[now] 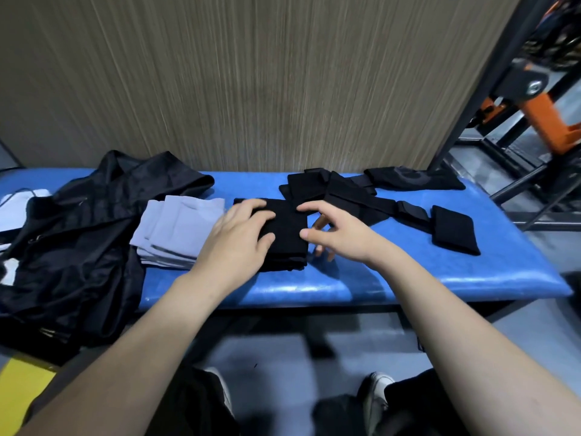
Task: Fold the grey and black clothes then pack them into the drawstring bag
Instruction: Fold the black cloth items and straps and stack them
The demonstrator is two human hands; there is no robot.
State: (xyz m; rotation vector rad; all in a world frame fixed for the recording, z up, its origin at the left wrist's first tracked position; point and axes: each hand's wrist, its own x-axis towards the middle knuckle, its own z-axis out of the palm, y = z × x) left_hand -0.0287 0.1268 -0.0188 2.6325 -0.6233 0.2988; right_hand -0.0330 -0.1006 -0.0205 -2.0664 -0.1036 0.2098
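Observation:
A folded black cloth (287,234) lies in the middle of the blue bench (377,278). My left hand (239,237) rests flat on its left part, fingers spread. My right hand (333,234) hovers at its right edge, fingers apart, thumb and forefinger touching the cloth. A stack of folded grey clothes (176,231) sits just left of it. Several unfolded black pieces (345,196) lie at the back right, and one folded black piece (454,229) lies to the right. The black drawstring bag (78,247) is heaped at the left end.
A wood-grain wall panel (251,73) stands right behind the bench. A metal frame with orange parts (540,121) is at the right. A white item (19,206) lies at the far left. My shoes (377,391) and a yellow object (22,391) are on the floor.

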